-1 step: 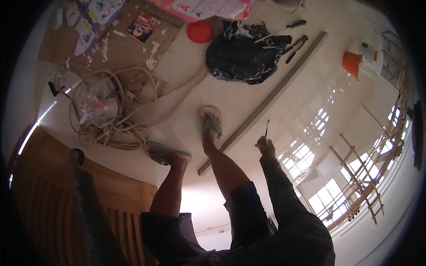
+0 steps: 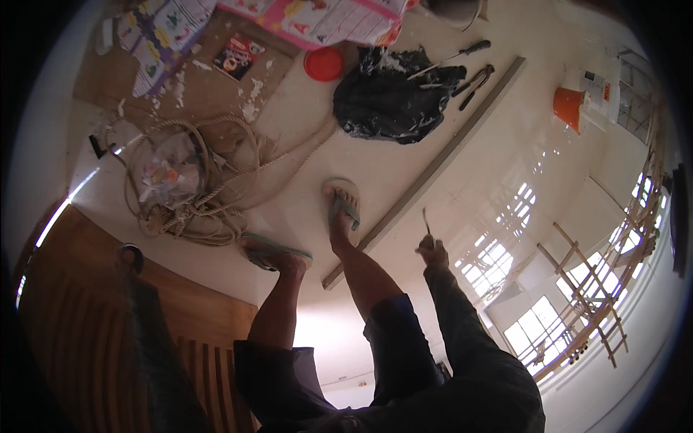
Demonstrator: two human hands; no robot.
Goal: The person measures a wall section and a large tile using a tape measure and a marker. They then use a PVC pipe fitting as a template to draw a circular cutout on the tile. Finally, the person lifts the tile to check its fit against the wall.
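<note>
In my right hand (image 2: 433, 252) is a slim tool with a thin dark shaft (image 2: 426, 220), its tip pointing away from me; the exact kind is too small to make out. That hand is closed and held out over the pale floor, right of my legs. At the far left, in shade, my left hand (image 2: 123, 265) is closed at a dark ring-shaped thing (image 2: 131, 254), in front of a slatted brown wooden panel (image 2: 195, 296). Its fingers are dim. My feet in green flip-flops (image 2: 345, 209) stand between the two hands.
A long grey bar (image 2: 433, 169) lies slantwise on the floor. Beyond it are a black plastic bag (image 2: 393, 101), pincers (image 2: 476, 86), a red lid (image 2: 323, 64) and an orange bucket (image 2: 569, 108). Coiled rope (image 2: 195, 216) lies left, near cardboard (image 2: 195, 101). Wooden scaffolding (image 2: 588, 289) stands right.
My right hand and its tool have dipped slightly toward me, and the tool now leans more to the left. The whole view has shifted a little; my left hand stays at the ring-shaped thing.
</note>
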